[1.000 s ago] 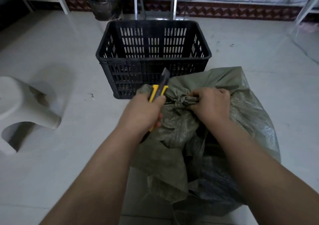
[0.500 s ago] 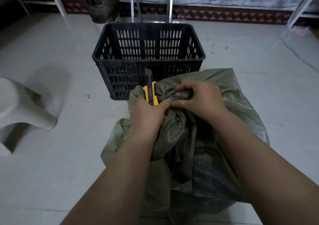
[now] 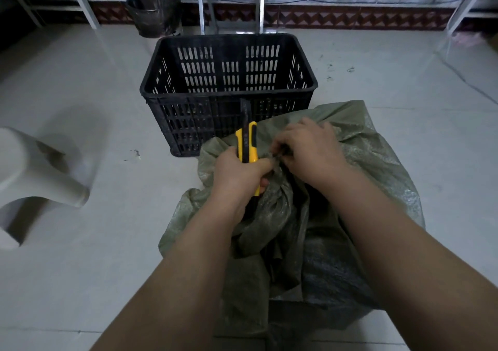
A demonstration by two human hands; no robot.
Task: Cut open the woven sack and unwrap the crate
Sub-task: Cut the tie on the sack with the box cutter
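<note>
Nearest us, our two bare forearms reach forward over the sack (image 3: 363,167), a dull green woven bag, crinkled and faintly shiny, sitting on the pale tiled floor (image 3: 107,269). Its lower edge is cut off by the frame, and whatever it wraps is hidden beneath the folds. Our left hand (image 3: 237,172) is clenched around the knife (image 3: 249,143), a yellow and black utility cutter held upright with its dark tip pointing away; the bare blade is hard to make out against the black behind it. Our right hand (image 3: 307,151) pinches the bunched neck of the sack just beside the knife, though the tie itself is too small to read. At left stands a smooth white plastic stool (image 3: 32,178), partly out of frame. Beyond the sack sits a black slotted crate (image 3: 188,124), open-topped. Farther back, a dark bin (image 3: 153,13) stands by the wall.
</note>
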